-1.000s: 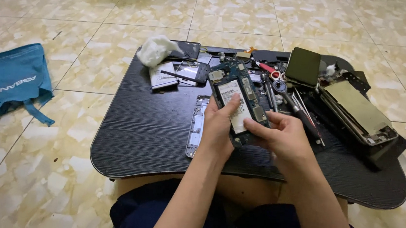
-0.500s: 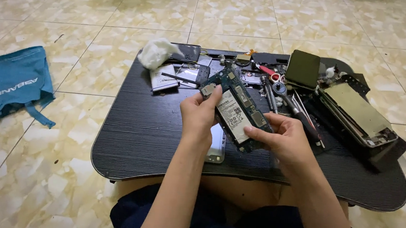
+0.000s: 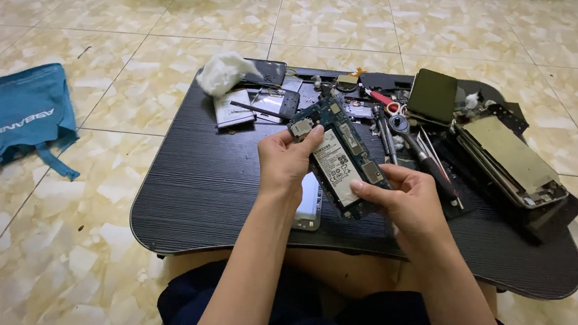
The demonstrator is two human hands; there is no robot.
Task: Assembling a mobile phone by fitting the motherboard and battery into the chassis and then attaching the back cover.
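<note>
An opened smartphone, its back cover off so the white battery and circuit boards show, is held tilted above a black lap table. My left hand grips its left edge near the top, thumb on the inside. My right hand holds the lower right edge, fingers pressed along its side. Under the phone, partly hidden, a detached phone screen panel lies flat on the table.
At the table's back lie a white crumpled cloth, small phone parts, red-handled scissors, screwdrivers, a dark phone and a stack of opened phone frames. A blue bag lies on the tiled floor at left.
Both hands lifted the opened phone off the table and tilted it towards me. The screen panel under it has come into view near my left wrist.
</note>
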